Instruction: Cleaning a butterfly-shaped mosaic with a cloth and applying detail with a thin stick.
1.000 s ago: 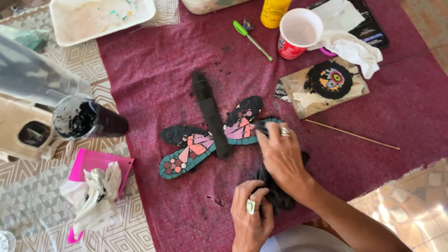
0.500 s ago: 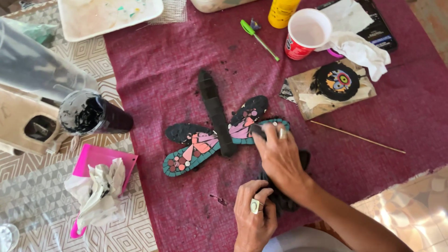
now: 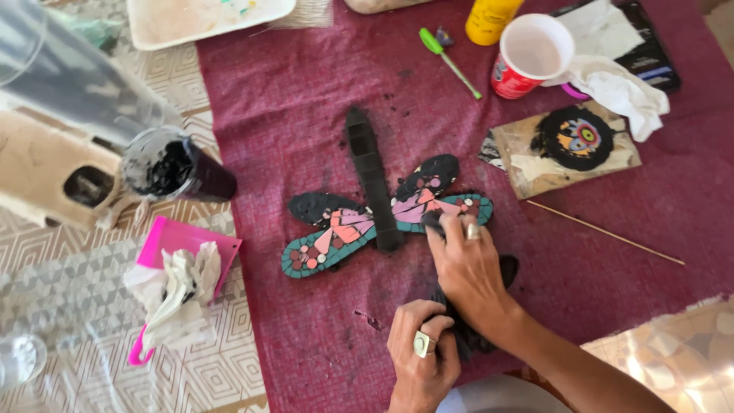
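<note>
Right hand (image 3: 468, 269) fingers pinching dark rag (image 3: 466, 329) onto butterfly mosaic (image 3: 382, 218) wing; left hand (image 3: 419, 359) fisted on rag's tail. Mosaic looks stiff, heavyish, chip-prone: grip body bar, not wingtips.

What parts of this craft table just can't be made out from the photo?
- Head view: lower right wing of the mosaic dragonfly is partly covered by the right hand.
- Dark cloth: mostly hidden under both hands; left hand grips its end.
- White tray and yellow bottle: cut off by the top edge.
- Clear container: blurred, at the left edge.
</note>
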